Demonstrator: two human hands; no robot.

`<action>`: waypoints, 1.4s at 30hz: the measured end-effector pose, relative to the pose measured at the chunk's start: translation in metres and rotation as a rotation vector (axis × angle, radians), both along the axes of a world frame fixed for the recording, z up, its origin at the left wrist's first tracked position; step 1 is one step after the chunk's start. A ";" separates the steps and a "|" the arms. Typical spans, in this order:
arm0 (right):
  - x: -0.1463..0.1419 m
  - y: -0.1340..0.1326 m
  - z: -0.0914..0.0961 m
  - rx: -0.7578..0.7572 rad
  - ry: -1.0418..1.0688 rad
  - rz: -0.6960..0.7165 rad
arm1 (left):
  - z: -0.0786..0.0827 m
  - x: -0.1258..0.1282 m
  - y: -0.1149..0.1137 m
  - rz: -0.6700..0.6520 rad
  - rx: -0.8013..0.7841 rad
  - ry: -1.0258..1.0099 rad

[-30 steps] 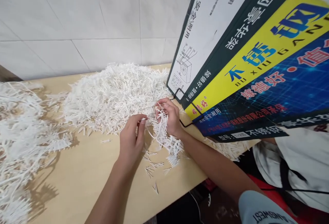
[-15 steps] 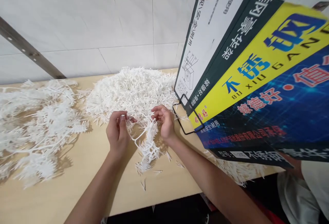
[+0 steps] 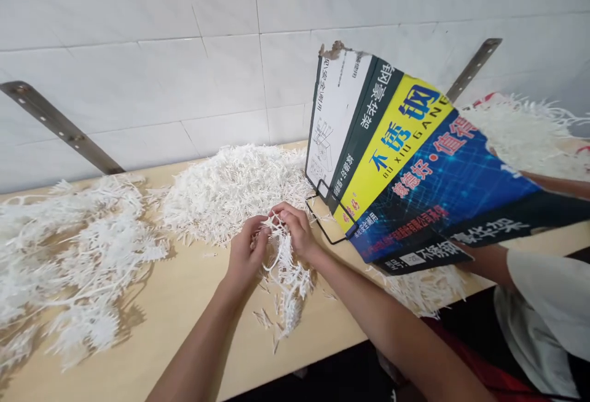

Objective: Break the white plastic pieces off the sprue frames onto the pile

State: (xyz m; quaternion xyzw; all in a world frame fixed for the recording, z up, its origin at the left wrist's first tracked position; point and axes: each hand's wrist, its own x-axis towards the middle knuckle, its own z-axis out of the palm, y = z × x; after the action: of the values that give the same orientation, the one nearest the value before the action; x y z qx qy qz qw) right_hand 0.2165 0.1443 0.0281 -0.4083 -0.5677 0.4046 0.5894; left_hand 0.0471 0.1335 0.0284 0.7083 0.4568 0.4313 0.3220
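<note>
Left grip (image 3: 247, 247) and right grip (image 3: 297, 234) look pinched on the top of the white branched strand (image 3: 291, 282), exact fingertip contact hidden; it trails nearside over the counter (image 3: 184, 328). Probably light, bendy, tips snap-prone: hold the stem. Sprig pile (image 3: 230, 187) just beyond.

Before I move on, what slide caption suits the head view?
Both hands at a branching white cluster, in front of a heap of small white pieces, beside a printed cardboard panel.
</note>
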 end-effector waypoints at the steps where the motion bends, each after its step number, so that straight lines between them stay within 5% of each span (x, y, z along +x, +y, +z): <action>1: 0.000 -0.001 0.002 0.017 -0.023 0.003 | 0.001 -0.001 0.001 -0.009 -0.024 -0.009; 12: -0.004 -0.002 0.004 0.084 -0.300 0.097 | 0.002 -0.006 0.007 -0.016 -0.052 -0.115; 18: -0.006 0.006 -0.008 -0.029 -0.087 0.048 | 0.000 -0.005 0.008 -0.140 -0.142 -0.162; 25: 0.004 0.022 -0.017 -0.068 0.066 -0.317 | -0.002 -0.004 0.007 -0.176 -0.151 -0.143; 31: -0.003 0.012 -0.002 0.114 -0.179 0.006 | -0.003 -0.002 0.011 -0.186 -0.138 -0.171; 34: -0.001 0.014 -0.001 0.027 -0.162 0.127 | -0.006 -0.003 0.014 -0.151 -0.144 -0.176; 38: 0.001 0.019 -0.011 -0.054 -0.138 0.091 | -0.009 -0.003 0.019 -0.158 -0.148 -0.141; 42: 0.004 0.024 -0.025 -0.069 -0.068 -0.124 | -0.007 0.003 0.021 -0.214 -0.109 -0.087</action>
State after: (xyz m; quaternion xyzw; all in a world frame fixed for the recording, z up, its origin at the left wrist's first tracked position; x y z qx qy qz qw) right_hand 0.2209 0.1682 0.0028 -0.4761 -0.5467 0.3726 0.5793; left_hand 0.0496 0.1548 0.0215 0.7151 0.3869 0.3993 0.4237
